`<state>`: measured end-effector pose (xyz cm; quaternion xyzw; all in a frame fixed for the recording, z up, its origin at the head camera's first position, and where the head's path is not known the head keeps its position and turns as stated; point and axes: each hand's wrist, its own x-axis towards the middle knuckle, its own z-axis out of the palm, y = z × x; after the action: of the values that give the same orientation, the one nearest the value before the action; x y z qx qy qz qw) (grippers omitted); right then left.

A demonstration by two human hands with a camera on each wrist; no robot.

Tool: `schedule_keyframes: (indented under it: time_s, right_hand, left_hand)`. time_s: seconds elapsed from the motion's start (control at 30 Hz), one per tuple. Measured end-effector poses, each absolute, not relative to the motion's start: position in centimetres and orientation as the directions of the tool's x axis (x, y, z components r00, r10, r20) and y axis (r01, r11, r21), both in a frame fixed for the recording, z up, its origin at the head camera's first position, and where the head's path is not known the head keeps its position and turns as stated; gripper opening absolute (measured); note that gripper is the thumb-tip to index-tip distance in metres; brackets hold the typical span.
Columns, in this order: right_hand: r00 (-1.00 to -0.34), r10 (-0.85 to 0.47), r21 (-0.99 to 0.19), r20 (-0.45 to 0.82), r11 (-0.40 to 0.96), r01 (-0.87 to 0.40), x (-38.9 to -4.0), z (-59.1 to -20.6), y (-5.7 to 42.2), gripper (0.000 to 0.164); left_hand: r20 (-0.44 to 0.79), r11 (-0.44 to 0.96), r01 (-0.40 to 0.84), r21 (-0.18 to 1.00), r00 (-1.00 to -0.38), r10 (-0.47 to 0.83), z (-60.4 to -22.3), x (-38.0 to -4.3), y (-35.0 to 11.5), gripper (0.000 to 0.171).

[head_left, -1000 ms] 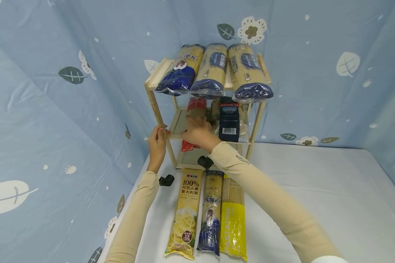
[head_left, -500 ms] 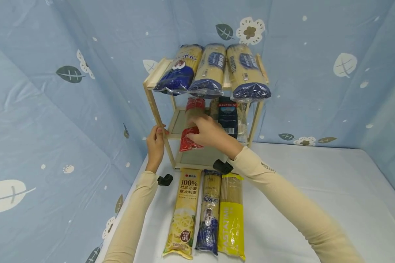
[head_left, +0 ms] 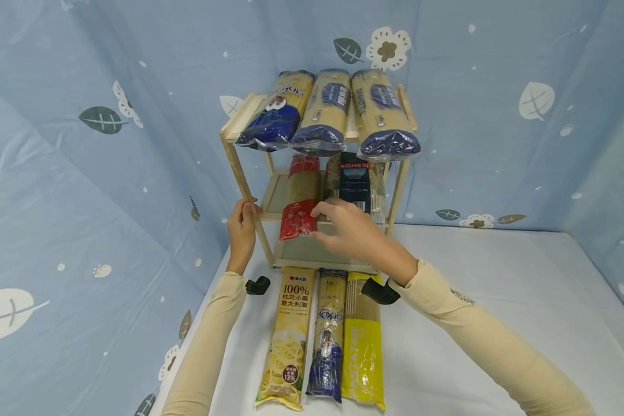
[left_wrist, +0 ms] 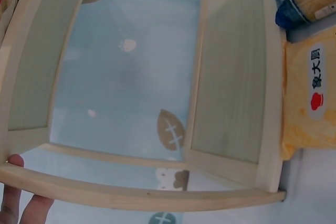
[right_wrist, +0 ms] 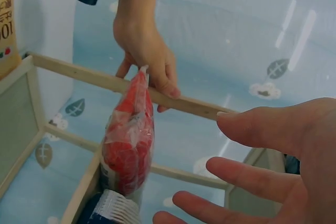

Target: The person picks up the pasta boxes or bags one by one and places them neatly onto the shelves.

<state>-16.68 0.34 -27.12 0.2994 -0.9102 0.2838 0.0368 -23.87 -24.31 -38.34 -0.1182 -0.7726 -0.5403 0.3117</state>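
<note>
A wooden three-shelf rack (head_left: 235, 118) stands against the blue backdrop. My left hand (head_left: 241, 225) grips its front left post, which also shows in the right wrist view (right_wrist: 147, 61). A pasta packet with a red end (head_left: 297, 218) lies on the middle shelf and sticks out over the front edge. My right hand (head_left: 343, 230) hovers just right of it with fingers spread and holds nothing. In the right wrist view the open fingers (right_wrist: 262, 174) are clear of the red packet (right_wrist: 128, 145). The left wrist view shows only my fingertips (left_wrist: 16, 203) on the post.
A dark Agnesi packet (head_left: 355, 179) lies beside the red one. Three spaghetti packets (head_left: 322, 110) fill the top shelf. A yellow packet (head_left: 291, 335), a blue one (head_left: 327, 341) and another yellow one (head_left: 363, 358) lie side by side on the white table (head_left: 499, 277).
My right hand has let go of the red packet and drawn back toward me and to the right, fingers opening. The packet stays on the middle shelf. The left hand has not moved.
</note>
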Motion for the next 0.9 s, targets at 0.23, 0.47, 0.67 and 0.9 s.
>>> schedule_keyframes:
  time_s: [0.23,0.47,0.67,0.9]
  right_hand:
    - [-0.836,-0.503,-0.473,0.22,0.694,-0.543,-14.5,-28.0,1.4,0.04]
    - [-0.851,-0.48,-0.446,0.213,0.727,-0.522,-12.6,-29.6,2.5,0.04]
    - [-0.868,-0.452,-0.447,0.208,0.745,-0.495,-11.0,-31.3,3.3,0.041]
    - [-0.887,-0.414,-0.437,0.204,0.772,-0.461,-9.4,-33.5,4.0,0.043]
  left_hand:
    - [0.613,0.394,0.52,0.758,-0.775,-0.156,-38.4,-23.9,-24.3,0.026]
    - [0.596,0.388,0.506,0.77,-0.787,-0.156,-38.3,-23.9,-24.2,0.026]
    - [0.597,0.391,0.507,0.768,-0.787,-0.154,-38.2,-23.8,-24.3,0.026]
    - [0.611,0.4,0.516,0.757,-0.776,-0.156,-38.3,-23.9,-24.1,0.028]
